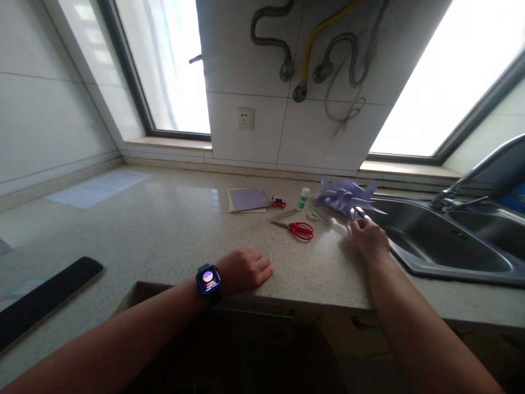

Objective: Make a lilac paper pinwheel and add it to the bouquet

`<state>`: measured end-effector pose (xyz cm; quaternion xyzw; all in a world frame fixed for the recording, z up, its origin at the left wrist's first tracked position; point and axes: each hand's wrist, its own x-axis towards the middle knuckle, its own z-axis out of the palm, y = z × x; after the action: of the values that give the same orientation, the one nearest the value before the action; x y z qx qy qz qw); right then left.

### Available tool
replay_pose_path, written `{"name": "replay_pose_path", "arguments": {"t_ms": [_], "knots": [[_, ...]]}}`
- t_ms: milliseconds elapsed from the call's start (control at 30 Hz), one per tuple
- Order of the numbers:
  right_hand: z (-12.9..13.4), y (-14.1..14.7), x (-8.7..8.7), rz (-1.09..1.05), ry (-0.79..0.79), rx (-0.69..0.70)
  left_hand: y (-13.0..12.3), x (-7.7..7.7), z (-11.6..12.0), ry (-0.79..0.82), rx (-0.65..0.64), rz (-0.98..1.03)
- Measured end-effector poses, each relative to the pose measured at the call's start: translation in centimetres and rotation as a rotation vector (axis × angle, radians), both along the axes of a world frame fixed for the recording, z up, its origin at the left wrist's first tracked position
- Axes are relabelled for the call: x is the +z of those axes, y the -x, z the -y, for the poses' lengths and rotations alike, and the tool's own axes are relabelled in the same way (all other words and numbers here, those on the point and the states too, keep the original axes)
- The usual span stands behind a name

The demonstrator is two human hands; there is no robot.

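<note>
My left hand (245,269) rests on the speckled counter (164,230) near its front edge, fingers curled with nothing in it; a blue smartwatch (208,278) is on that wrist. My right hand (368,238) reaches toward a purple paper flower (346,197) by the sink rim, fingertips touching its lower edge; whether it grips is unclear. Red-handled scissors (299,229) lie between the hands. A glue stick (303,198), a tape roll (314,215), a small red item (278,202) and a stack of purple paper sheets (247,199) lie behind.
A steel sink (447,241) with a faucet (471,178) fills the right. A dark flat slab (45,295) lies at the front left. A white sheet (98,187) lies at far left. Hoses hang on the tiled wall between two windows.
</note>
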<state>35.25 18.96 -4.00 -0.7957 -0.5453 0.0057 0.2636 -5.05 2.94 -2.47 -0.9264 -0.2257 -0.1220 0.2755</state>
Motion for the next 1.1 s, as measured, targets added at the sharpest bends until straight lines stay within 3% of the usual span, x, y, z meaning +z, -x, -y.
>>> {"name": "replay_pose_path", "arguments": {"t_ms": [200,500,867,1100], "knots": [[-0.1,-0.2,-0.2,-0.022,-0.128,-0.017,0.1,-0.1,-0.1,0.028,0.006,-0.003],[0.7,0.3,0.1,-0.04,-0.261,0.066,0.1,0.0,0.0,0.05,0.01,-0.006],[-0.2,-0.8,-0.7,-0.076,-0.217,-0.01,0.2,-0.2,-0.2,0.06,0.011,0.014],[-0.1,-0.2,-0.4,-0.085,-0.156,0.083,0.2,-0.3,-0.2,0.07,0.037,-0.018]]}}
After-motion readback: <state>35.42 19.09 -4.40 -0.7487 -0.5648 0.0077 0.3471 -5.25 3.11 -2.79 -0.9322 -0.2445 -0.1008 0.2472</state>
